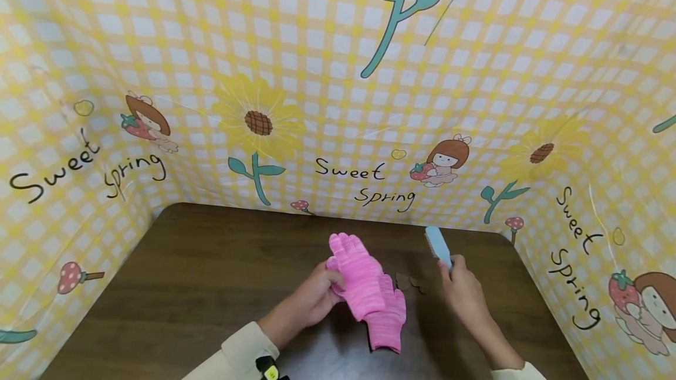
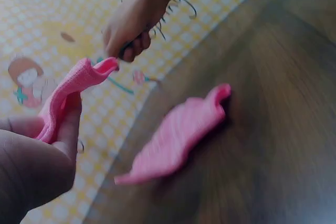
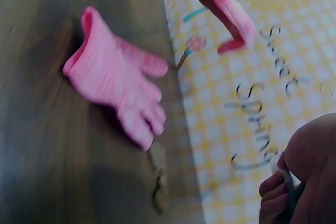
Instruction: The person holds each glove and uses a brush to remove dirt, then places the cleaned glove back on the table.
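My left hand (image 1: 315, 297) pinches a pink knitted glove (image 1: 359, 277) by its side, between thumb and fingers, raised over the table. Below it a second pink glove (image 1: 384, 332) lies on the wood, partly covered by the first in the head view; the right wrist view shows its open cuff and spread fingers. To the right, my right hand (image 1: 465, 292) grips the handle of a light blue brush (image 1: 438, 243), its bristles facing left toward the gloves. Only a dark sliver of the handle shows within the right fist (image 3: 315, 166) in the right wrist view.
Thin brown scraps (image 3: 158, 182) lie on the dark wooden table (image 1: 211, 263) just beyond the lying glove's fingertips. A yellow checked cloth (image 1: 327, 104) with printed flowers and lettering hangs as walls at the back and both sides.
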{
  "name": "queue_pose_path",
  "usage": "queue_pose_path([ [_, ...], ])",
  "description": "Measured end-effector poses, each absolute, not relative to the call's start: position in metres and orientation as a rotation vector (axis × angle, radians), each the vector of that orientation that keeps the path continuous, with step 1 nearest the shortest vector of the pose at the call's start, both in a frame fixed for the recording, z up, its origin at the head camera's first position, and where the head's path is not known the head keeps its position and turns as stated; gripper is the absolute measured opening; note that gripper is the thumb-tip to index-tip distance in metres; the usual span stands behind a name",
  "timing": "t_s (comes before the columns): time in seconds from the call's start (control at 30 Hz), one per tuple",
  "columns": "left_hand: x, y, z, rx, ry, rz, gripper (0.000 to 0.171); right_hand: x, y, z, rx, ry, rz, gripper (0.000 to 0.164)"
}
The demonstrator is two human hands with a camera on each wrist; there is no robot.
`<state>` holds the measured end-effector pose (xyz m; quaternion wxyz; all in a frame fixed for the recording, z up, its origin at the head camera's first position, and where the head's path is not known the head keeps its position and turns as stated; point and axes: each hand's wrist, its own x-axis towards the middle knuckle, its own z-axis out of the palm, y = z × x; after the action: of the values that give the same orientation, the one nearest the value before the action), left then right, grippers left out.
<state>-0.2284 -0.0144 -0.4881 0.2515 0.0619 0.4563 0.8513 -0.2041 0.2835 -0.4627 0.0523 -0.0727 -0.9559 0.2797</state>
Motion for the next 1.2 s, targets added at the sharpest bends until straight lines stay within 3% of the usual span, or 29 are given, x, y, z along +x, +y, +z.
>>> queue_pose_path([
  [0.17, -0.227, -0.037, -0.505, 0.082, 1.359, 2.217, 0.037, -0.205, 0.306, -0.48, -0.297, -2.968, 0.984, 0.048],
  [0.53, -0.226, -0.067, -0.533, -0.05, 1.488, 2.054, 0.06, -0.198, 0.323, -0.508, -0.288, -3.053, 0.93, 0.034],
  [0.7, -0.227, -0.069, -0.538, -0.053, 1.517, 1.96, 0.054, -0.194, 0.323, -0.524, -0.328, -3.129, 0.847, 0.035],
  [0.97, -0.223, -0.064, -0.529, -0.067, 1.569, 1.912, 0.045, -0.189, 0.314, -0.537, -0.358, -3.09, 0.598, 0.044],
  [1.07, -0.221, -0.063, -0.519, -0.105, 1.624, 1.893, 0.039, -0.187, 0.312, -0.538, -0.356, -3.052, 0.47, 0.041],
  [1.2, -0.218, -0.063, -0.501, -0.177, 1.78, 1.819, 0.047, -0.184, 0.312, -0.538, -0.325, -3.036, 0.398, 0.03],
])
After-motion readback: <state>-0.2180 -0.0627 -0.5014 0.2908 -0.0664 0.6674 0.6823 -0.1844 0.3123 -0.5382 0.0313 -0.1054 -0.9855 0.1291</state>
